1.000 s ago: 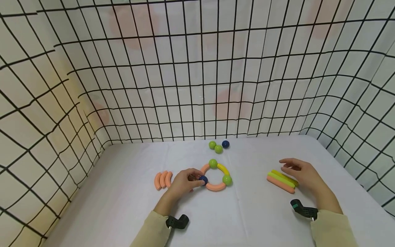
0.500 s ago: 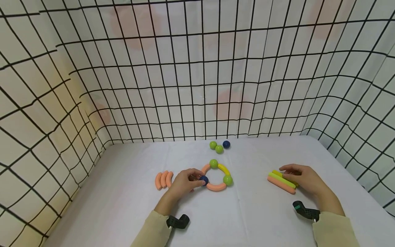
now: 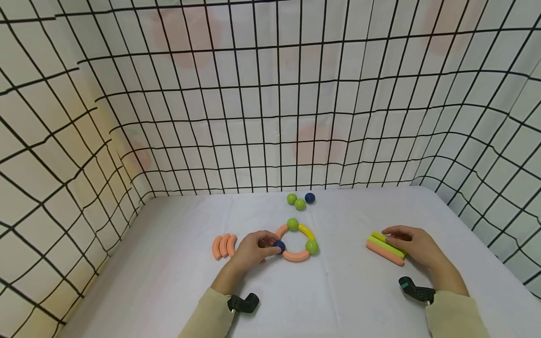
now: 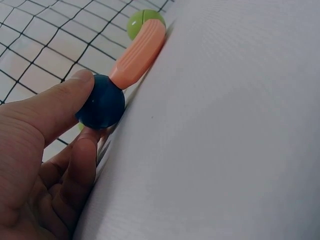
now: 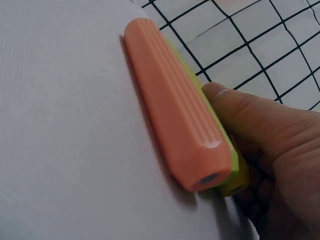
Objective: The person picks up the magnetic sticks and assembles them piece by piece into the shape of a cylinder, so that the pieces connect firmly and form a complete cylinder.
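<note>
My left hand (image 3: 252, 251) pinches a dark blue ball (image 4: 103, 102) between thumb and fingers. That ball sits at the left of a ring on the table. The ring has two green balls, at its top (image 3: 293, 224) and right (image 3: 312, 247), a curved yellow piece (image 3: 306, 231) and curved orange pieces, one at the front (image 3: 296, 256). My right hand (image 3: 416, 246) grips a straight yellow rod (image 3: 378, 236), thumb on the near side and fingers on the far side, partly hidden. Beside it lie a lime rod (image 3: 386, 247) and an orange rod (image 5: 172, 100).
Several curved orange pieces (image 3: 224, 246) lie left of my left hand. Behind the ring are loose green balls (image 3: 299, 204) and a dark blue ball (image 3: 310, 197). Black netting (image 3: 276, 117) over white cloth surrounds the back and sides of the white table (image 3: 338, 300).
My right hand has come down onto the rods, its thumb and fingers closing about the yellow one. My left hand stays at the blue ball, and the ring looks the same.
</note>
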The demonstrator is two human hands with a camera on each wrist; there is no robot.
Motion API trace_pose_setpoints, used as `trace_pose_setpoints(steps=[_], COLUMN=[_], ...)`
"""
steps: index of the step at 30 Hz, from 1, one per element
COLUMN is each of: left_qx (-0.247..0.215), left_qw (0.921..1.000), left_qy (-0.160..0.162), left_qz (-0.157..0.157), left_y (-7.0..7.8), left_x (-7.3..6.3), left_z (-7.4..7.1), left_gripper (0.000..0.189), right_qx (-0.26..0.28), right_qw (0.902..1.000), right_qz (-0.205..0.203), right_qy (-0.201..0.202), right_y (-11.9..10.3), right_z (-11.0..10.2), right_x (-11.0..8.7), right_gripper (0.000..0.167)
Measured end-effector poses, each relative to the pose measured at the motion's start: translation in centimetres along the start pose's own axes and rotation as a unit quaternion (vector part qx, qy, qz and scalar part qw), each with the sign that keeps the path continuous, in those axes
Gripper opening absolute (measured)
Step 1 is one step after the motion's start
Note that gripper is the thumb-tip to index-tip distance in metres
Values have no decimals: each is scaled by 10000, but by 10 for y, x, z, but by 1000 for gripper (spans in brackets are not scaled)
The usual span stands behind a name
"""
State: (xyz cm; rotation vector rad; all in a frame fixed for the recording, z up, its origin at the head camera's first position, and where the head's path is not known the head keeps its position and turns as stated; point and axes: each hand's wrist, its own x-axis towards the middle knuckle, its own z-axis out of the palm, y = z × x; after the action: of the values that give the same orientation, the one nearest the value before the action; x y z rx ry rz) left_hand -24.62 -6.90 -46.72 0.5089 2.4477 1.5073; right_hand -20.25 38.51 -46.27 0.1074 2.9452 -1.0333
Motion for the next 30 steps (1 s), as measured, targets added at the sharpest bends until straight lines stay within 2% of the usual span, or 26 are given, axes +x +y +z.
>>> trace_pose_setpoints(steps=[8, 17, 25, 30], left_qx=[92, 91, 88, 103], left_qw=[9999, 9999, 9999, 9999], left_qy=[-7, 8, 7, -3], left_qz=[91, 133, 59, 78], left_y=[-1, -1, -2, -1], left_x=[0, 1, 1, 1], left_z=[0, 0, 0, 0], left_gripper=[29, 27, 27, 27], right_qx=[-210, -307, -533, -581], right_qw=[9995, 9985, 9968, 9967], right_qz=[-3, 121, -129, -108], right_qy=[226, 443, 589, 554], right_y=[2, -1, -4, -4], right_z=[4, 7, 7, 7], right_x=[1, 2, 3, 4], right_gripper=[52, 49, 42, 42])
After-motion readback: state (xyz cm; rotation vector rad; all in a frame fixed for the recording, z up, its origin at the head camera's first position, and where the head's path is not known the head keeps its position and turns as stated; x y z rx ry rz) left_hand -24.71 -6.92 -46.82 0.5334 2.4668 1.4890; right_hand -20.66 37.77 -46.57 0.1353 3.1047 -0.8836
